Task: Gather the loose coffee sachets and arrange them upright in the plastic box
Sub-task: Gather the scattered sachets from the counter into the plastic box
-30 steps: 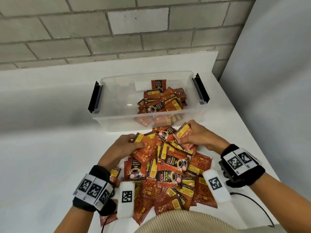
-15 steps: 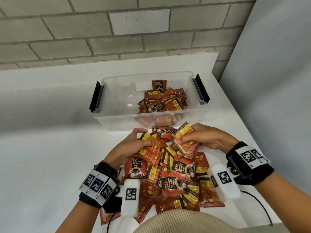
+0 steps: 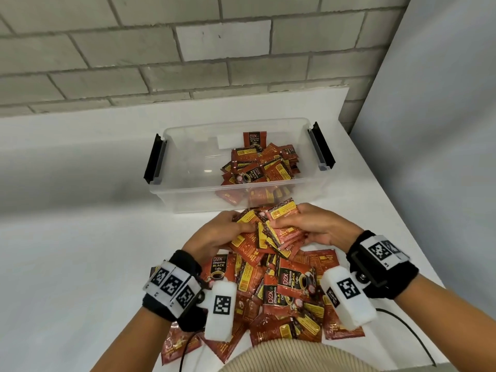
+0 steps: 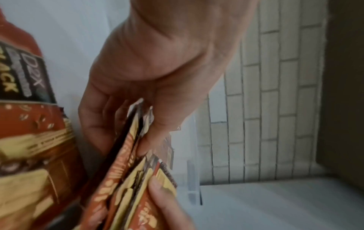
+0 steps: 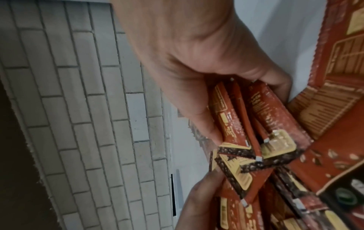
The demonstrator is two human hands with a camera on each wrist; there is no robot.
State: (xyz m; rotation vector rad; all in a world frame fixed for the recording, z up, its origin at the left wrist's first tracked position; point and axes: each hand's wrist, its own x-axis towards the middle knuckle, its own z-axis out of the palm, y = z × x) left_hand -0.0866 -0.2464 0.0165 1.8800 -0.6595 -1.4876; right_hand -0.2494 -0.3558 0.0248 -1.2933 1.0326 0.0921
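A heap of red and yellow coffee sachets (image 3: 284, 285) lies on the white table in front of a clear plastic box (image 3: 188, 194) with black side latches. Inside the box, several sachets (image 3: 257, 167) lie jumbled at the right half; one (image 3: 254, 139) stands against the far wall. My left hand (image 3: 228, 229) grips a bunch of sachets (image 4: 126, 155) at the heap's far edge. My right hand (image 3: 300, 224) holds another bunch (image 5: 242, 124) between thumb and fingers, beside the left hand. Both bunches are lifted just above the heap.
A grey block wall (image 3: 188, 49) rises behind the table. A grey panel (image 3: 429, 130) stands to the right, past the table's right edge (image 3: 397, 210). The box's left half (image 3: 196, 159) holds nothing. A black cable (image 3: 413, 334) trails at the near right.
Both hands have drawn closer together and lifted their sachet bunches slightly off the heap, toward the box's near wall.
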